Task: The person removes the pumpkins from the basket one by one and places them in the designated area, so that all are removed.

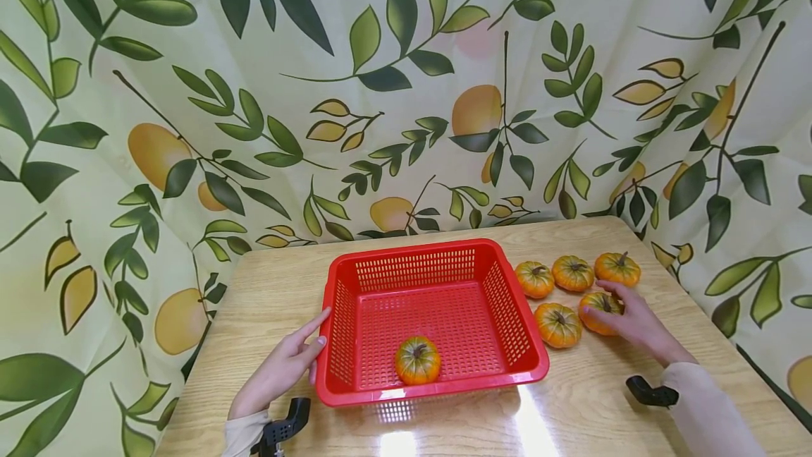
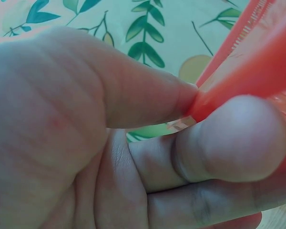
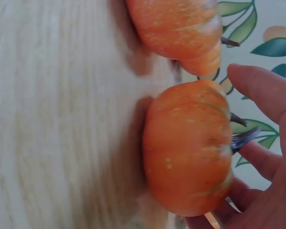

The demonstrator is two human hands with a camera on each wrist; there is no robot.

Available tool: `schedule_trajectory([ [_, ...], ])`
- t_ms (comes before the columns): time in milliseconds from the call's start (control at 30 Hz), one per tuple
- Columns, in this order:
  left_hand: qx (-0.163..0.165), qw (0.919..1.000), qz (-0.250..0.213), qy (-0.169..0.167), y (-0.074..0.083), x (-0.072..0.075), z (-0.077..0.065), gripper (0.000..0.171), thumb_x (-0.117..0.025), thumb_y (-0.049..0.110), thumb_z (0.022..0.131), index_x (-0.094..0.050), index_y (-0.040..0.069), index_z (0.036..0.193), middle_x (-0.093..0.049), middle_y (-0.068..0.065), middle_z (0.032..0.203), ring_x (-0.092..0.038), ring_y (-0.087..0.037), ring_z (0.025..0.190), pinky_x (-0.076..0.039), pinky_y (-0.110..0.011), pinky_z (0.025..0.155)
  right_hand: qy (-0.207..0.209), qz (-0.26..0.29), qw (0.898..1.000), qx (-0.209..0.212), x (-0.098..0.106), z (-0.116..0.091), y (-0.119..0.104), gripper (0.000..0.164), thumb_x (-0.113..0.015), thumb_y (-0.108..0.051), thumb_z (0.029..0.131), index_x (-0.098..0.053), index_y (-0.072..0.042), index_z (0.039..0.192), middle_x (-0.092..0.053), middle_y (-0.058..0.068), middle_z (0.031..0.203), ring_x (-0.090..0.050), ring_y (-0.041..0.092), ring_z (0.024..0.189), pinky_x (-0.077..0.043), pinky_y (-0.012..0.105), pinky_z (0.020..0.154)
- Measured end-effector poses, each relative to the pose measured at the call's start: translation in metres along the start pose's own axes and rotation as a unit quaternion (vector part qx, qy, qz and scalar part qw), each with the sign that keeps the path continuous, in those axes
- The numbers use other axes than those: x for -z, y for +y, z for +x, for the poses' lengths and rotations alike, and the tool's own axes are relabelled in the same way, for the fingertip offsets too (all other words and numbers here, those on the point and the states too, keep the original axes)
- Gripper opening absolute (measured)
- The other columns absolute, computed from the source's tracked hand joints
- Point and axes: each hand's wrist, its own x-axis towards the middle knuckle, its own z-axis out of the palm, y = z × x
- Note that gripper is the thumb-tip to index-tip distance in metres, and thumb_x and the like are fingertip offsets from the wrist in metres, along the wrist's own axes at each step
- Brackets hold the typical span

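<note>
A red plastic basket (image 1: 431,312) with slotted walls stands on the table, and one small orange pumpkin (image 1: 417,362) lies inside near its front wall. At the basket's left side my left hand (image 1: 279,370) pinches the rim between thumb and finger, as the left wrist view shows up close. My right hand (image 1: 641,323) reaches over another small pumpkin (image 3: 188,152) on the table right of the basket. Its fingers extend along the far side of that pumpkin, near the stem, while the thumb stands apart from it.
Several more pumpkins sit right of the basket: one pumpkin (image 1: 558,325) beside the reached one, and a row behind with a pumpkin (image 1: 617,269) at its right end. A leaf-patterned cloth (image 1: 393,161) hangs behind the wooden table (image 1: 279,281).
</note>
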Motion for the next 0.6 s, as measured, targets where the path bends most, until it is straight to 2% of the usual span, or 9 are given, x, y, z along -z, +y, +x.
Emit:
schedule_trajectory([
  [200, -0.003, 1.0, 0.0, -0.005, 0.0, 0.001, 0.0, 0.061, -0.047, 0.023, 0.108, -0.022, 0.012, 0.162, -0.063, -0.01, 0.071, -0.06, -0.026, 0.056, -0.043, -0.027, 0.054, 0.019, 0.001, 1.0, 0.021, 0.006, 0.0, -0.009, 0.078, -0.064, -0.037, 0.099, -0.032, 0.014, 0.147, -0.033, 0.042, 0.149, -0.029, 0.061, 0.134, -0.03, 0.076, 0.103],
  [600, -0.002, 1.0, 0.001, 0.003, -0.001, 0.0, 0.0, 0.06, -0.048, 0.022, 0.108, -0.024, 0.012, 0.162, -0.061, -0.009, 0.066, -0.06, -0.026, 0.055, -0.044, -0.028, 0.056, 0.04, 0.018, 0.998, 0.051, 0.018, 0.001, -0.05, 0.075, -0.062, -0.04, 0.1, -0.031, 0.004, 0.153, -0.032, 0.037, 0.152, -0.031, 0.059, 0.136, -0.03, 0.078, 0.102],
])
